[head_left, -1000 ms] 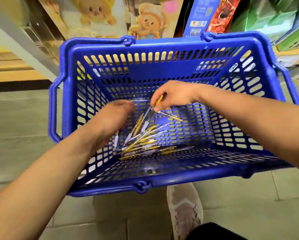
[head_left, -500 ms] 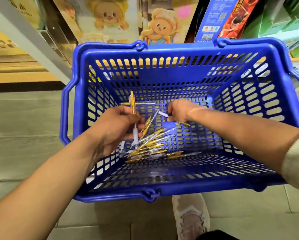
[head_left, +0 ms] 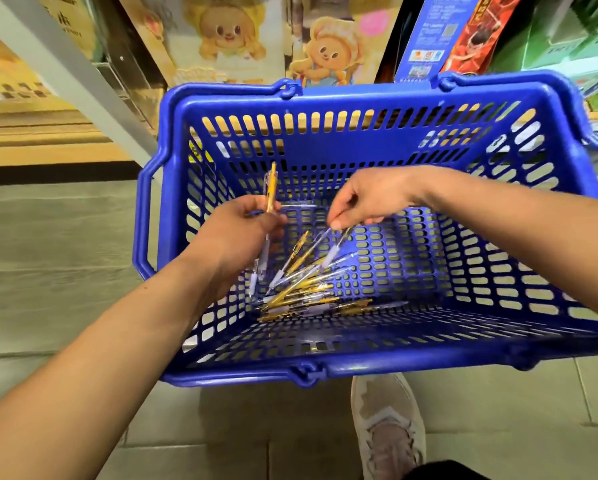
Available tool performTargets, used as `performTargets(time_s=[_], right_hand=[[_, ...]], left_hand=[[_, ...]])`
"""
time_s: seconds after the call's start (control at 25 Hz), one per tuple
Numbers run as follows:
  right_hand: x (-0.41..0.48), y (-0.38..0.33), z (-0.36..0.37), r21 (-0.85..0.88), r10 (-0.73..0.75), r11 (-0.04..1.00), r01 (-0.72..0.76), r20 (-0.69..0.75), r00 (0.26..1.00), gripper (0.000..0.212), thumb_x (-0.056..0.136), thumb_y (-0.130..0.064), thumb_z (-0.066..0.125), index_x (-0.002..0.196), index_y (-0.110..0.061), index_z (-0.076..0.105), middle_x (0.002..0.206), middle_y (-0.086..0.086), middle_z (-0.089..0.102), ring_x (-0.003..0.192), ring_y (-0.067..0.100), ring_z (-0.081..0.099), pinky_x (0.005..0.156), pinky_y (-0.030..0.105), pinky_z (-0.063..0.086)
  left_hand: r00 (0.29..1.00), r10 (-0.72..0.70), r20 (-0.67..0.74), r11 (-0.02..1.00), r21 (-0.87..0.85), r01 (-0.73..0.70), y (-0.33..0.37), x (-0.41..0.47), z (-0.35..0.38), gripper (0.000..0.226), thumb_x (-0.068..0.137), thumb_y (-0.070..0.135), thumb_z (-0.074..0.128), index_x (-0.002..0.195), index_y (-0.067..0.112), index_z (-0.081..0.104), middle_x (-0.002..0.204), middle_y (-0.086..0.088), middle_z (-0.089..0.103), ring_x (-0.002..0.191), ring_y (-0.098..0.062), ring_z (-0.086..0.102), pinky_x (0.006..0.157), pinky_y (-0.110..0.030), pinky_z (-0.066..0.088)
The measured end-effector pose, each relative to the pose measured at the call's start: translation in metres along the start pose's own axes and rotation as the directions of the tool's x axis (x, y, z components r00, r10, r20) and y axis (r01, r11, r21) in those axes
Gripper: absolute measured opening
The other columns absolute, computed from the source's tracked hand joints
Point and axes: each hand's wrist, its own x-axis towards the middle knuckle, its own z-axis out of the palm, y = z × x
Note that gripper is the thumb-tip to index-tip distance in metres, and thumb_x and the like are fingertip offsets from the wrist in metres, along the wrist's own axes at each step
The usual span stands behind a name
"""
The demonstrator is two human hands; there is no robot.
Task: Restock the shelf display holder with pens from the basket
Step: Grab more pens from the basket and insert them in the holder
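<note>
A yellow-and-clear plastic pen (head_left: 271, 188) stands nearly upright, yellow end up, gripped in curled fingers by the left hand (head_left: 242, 233) over the heap of like pens (head_left: 308, 294) in the near-left corner of the blue slotted plastic basket (head_left: 394, 102), while the right hand (head_left: 370, 199) pinches the top of another slanting pen (head_left: 334, 251).

The basket (head_left: 394, 95) is royal blue, pierced in a slotted grid. The pens (head_left: 301, 292) are golden yellow with clear barrels and whitish grips. The floor (head_left: 65, 237) is grey-green tile; the shoe (head_left: 387, 434) pale pinkish white.
</note>
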Motion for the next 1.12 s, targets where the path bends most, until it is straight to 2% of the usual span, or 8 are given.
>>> performTargets(time_s=[0.12,0.28,0.48,0.56,0.64,0.68,0.88,1.12], right_hand=[[-0.003,-0.024,-0.003,0.260,-0.109,0.960,0.103,0.009,0.994,0.020,0.084,-0.040,0.079,0.100,-0.029,0.077,0.084,-0.006,0.076,0.070,0.000,0.067,0.064,0.013,0.053],[0.005,-0.034,0.003,0.624,-0.179,0.761,0.177,-0.060,0.982,0.021,0.089,-0.018,0.075,0.109,-0.013,0.072,0.099,0.004,0.077,0.086,0.008,0.072,0.078,0.017,0.058],[0.014,-0.020,0.016,0.840,-0.321,0.522,0.146,0.035,0.946,0.029,0.098,-0.006,0.061,0.127,-0.008,0.064,0.125,0.013,0.070,0.115,0.019,0.068,0.093,0.023,0.055],[0.024,-0.006,0.021,0.725,-0.159,0.684,0.079,0.042,0.986,0.030,0.097,-0.009,0.063,0.127,-0.012,0.064,0.119,0.006,0.073,0.113,0.020,0.070,0.093,0.026,0.057],[0.033,0.010,0.032,0.340,0.076,0.939,-0.048,-0.070,0.995,0.023,0.095,-0.016,0.069,0.117,-0.021,0.069,0.109,-0.002,0.075,0.108,0.019,0.071,0.096,0.030,0.056],[0.037,0.017,0.041,0.140,0.143,0.982,-0.126,-0.116,0.983,0.019,0.094,-0.021,0.070,0.112,-0.028,0.069,0.109,-0.008,0.073,0.107,0.017,0.069,0.098,0.029,0.053],[0.058,0.030,0.104,-0.396,0.069,0.912,-0.103,-0.100,0.993,0.038,0.089,-0.041,0.073,0.125,-0.034,0.061,0.112,-0.008,0.048,0.100,0.016,0.055,0.091,0.031,0.051],[0.066,0.029,0.094,-0.435,0.032,0.900,-0.036,-0.018,0.999,0.014,0.093,-0.021,0.070,0.101,-0.027,0.060,0.093,-0.012,0.055,0.088,0.011,0.056,0.065,0.026,0.040]], left_hand=[[0.999,0.018,0.042,0.993,0.113,-0.023,-0.003,-0.001,0.003,0.010,0.101,0.019,0.061,0.105,0.016,0.070,0.105,-0.007,0.076,0.104,-0.025,0.072,0.101,-0.047,0.053],[0.964,-0.075,0.254,0.995,-0.050,0.091,-0.007,-0.007,0.011,0.014,0.104,0.014,0.054,0.109,0.005,0.063,0.107,-0.014,0.077,0.097,-0.026,0.075,0.079,-0.033,0.061],[0.960,-0.105,0.259,0.979,-0.144,0.146,-0.005,-0.010,0.003,0.015,0.102,0.010,0.055,0.113,0.004,0.065,0.106,-0.014,0.076,0.096,-0.022,0.075,0.077,-0.031,0.062],[0.963,-0.116,0.242,0.976,-0.150,0.155,-0.004,-0.012,0.000,0.013,0.102,0.008,0.055,0.110,0.006,0.064,0.104,-0.014,0.074,0.097,-0.024,0.073,0.080,-0.034,0.063],[0.965,-0.114,0.236,0.974,-0.163,0.155,-0.003,-0.016,-0.003,0.010,0.102,0.008,0.055,0.108,0.007,0.063,0.104,-0.014,0.074,0.097,-0.025,0.073,0.084,-0.037,0.063],[0.966,-0.102,0.235,0.973,-0.179,0.147,-0.002,-0.017,-0.005,0.011,0.102,0.007,0.055,0.109,0.007,0.062,0.103,-0.013,0.074,0.096,-0.024,0.073,0.084,-0.037,0.063],[0.973,-0.021,0.230,0.956,-0.280,0.086,0.005,-0.019,-0.017,0.020,0.101,0.008,0.056,0.120,0.008,0.063,0.099,-0.010,0.077,0.093,-0.022,0.075,0.073,-0.031,0.062],[0.987,-0.035,0.158,0.954,-0.289,0.080,0.004,-0.016,-0.025,0.016,0.103,0.007,0.054,0.115,0.008,0.064,0.096,-0.009,0.077,0.093,-0.023,0.075,0.082,-0.038,0.062]])
